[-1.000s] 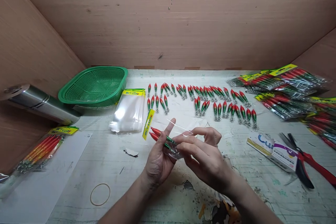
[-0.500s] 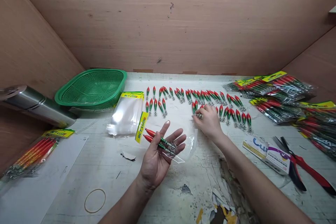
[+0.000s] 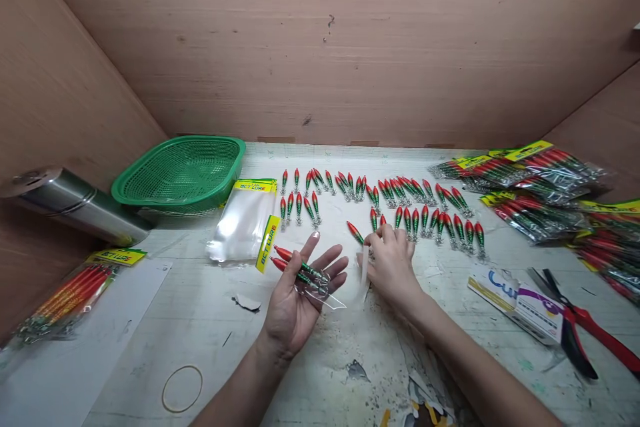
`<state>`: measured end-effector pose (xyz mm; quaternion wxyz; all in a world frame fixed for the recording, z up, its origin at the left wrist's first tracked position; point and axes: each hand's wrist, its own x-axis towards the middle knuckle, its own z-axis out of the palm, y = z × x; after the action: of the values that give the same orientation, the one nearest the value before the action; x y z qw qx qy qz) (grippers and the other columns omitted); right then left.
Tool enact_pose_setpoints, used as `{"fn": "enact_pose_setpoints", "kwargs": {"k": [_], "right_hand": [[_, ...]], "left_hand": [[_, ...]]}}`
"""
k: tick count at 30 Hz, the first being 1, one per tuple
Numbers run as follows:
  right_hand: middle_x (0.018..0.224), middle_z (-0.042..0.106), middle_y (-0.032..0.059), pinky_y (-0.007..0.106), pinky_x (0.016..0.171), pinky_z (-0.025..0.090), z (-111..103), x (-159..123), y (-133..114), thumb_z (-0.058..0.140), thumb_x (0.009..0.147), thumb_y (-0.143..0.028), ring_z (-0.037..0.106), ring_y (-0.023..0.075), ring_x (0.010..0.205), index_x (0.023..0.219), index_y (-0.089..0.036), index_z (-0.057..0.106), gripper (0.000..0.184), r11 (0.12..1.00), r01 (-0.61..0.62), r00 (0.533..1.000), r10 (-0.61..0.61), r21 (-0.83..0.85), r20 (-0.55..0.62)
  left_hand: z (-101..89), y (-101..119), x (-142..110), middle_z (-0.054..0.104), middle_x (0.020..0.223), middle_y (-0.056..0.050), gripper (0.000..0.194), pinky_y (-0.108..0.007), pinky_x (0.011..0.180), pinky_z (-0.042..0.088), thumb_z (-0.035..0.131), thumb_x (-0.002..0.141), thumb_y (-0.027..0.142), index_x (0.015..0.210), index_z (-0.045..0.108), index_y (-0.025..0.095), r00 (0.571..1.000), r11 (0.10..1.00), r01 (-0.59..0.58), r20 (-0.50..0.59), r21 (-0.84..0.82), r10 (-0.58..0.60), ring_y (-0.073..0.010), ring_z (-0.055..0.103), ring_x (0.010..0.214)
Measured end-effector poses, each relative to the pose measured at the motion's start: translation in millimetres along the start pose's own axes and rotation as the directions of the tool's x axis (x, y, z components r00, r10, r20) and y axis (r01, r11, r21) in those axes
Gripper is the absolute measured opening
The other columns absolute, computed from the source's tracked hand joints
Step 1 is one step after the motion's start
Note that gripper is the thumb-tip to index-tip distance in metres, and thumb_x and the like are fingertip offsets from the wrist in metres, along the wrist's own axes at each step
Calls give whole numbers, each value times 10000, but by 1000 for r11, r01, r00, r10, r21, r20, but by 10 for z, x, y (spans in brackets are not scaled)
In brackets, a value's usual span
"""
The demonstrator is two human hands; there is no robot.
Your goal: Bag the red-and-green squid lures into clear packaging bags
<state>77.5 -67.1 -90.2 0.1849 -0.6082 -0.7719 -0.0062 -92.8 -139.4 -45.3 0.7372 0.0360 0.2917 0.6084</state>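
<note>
My left hand [image 3: 295,307] is palm up, its thumb pressing two red-and-green fishing lures [image 3: 300,267] against the palm while the other fingers spread. Clear plastic lies around their hooks. A yellow "BCT LURE" header card [image 3: 268,243] stands tilted just left of their red tips. My right hand [image 3: 390,263] is bent down at the near row, fingers closed at the hook end of a tilted lure [image 3: 355,232]; the fingertips are partly hidden. A narrow upright fold of clear plastic [image 3: 365,273] shows beside them. Loose lures [image 3: 400,190] lie in two rows beyond.
Clear header bags [image 3: 243,220] are stacked left of centre, by a green basket [image 3: 180,173] and a steel flask [image 3: 80,203]. Packed lures lie at left [image 3: 75,293] and right [image 3: 535,213]. A small box [image 3: 515,303], red-handled pliers [image 3: 575,327] and a rubber band [image 3: 182,388] also lie here.
My right hand has come slightly nearer and down from the near row, with a tilted lure now at its fingers. The clear plastic beside it has lifted into a fold. My left hand keeps its hold.
</note>
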Motion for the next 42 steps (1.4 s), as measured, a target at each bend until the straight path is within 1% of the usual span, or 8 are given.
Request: {"fn": "enact_pose_setpoints", "kwargs": {"k": [4, 12, 18, 22, 26, 31, 36, 42], "right_hand": [[900, 554, 86, 358, 701, 368, -33, -232, 133, 572, 808, -318, 460, 255, 856, 873, -195, 571, 139, 998, 22, 998, -19, 53, -54], [795, 564, 68, 350, 702, 406, 11, -197, 180, 516, 815, -228, 490, 228, 791, 752, -201, 530, 70, 985, 61, 994, -45, 161, -103], [761, 576, 39, 313, 633, 443, -501, -138, 354, 534, 816, -295, 537, 191, 726, 760, -209, 552, 104, 951, 41, 999, -34, 307, -29], [767, 616, 22, 269, 617, 470, -1031, -93, 530, 602, 815, -401, 570, 160, 700, 804, -217, 608, 185, 797, -127, 976, -7, 590, 220], [820, 634, 18, 225, 637, 491, -1345, -193, 478, 686, 775, -384, 597, 151, 756, 864, -252, 659, 163, 567, -110, 994, 47, 816, 101], [806, 620, 21, 240, 672, 505, -1315, -372, 222, 671, 803, -297, 597, 155, 768, 890, -265, 665, 92, 373, 5, 1000, -28, 928, 6], [810, 606, 32, 294, 702, 488, -1016, -460, 101, 590, 847, -180, 583, 169, 783, 971, -244, 629, 146, 438, 88, 975, -223, 895, 14], [835, 603, 41, 342, 716, 441, -765, -439, -69, 570, 831, -120, 543, 183, 809, 1026, -238, 637, 238, 699, 397, 914, -362, 595, -184]], "left_hand": [[4, 33, 3, 720, 1071, -124, 491, -347, 831, 539, 354, 974, 337, 1449, 329, 213, 999, 999, -38, -10, -22, 38, -226, 701, 941], [-13, 28, 13, 716, 1070, -124, 447, -339, 822, 548, 375, 968, 333, 1396, 414, 212, 998, 998, -51, -35, -33, 50, -226, 697, 955], [-20, 14, 32, 714, 1073, -137, 460, -340, 829, 546, 390, 963, 330, 1399, 414, 187, 998, 998, -48, -51, -36, 46, -235, 696, 959], [-9, 7, 32, 708, 1088, -141, 471, -348, 861, 531, 387, 963, 332, 1409, 401, 180, 998, 998, -37, -61, -44, 34, -236, 690, 977], [1, -14, 30, 705, 1097, -142, 492, -370, 904, 507, 388, 962, 336, 1427, 370, 177, 999, 999, -12, -50, -43, 10, -245, 681, 1003], [-12, -33, 27, 700, 1118, -142, 523, -392, 944, 477, 367, 967, 343, 1460, 304, 181, 999, 999, 23, -23, -41, -24, -254, 671, 1026], [-17, -23, 8, 701, 1124, -128, 527, -404, 976, 447, 339, 974, 359, 1472, 276, 198, 999, 997, 46, 7, -57, -46, -242, 667, 1032], [-13, -34, -8, 678, 1167, -153, 541, -414, 1002, 424, 394, 958, 377, 1452, 320, 169, 997, 997, 78, 24, -21, -77, -253, 657, 1050]]}}
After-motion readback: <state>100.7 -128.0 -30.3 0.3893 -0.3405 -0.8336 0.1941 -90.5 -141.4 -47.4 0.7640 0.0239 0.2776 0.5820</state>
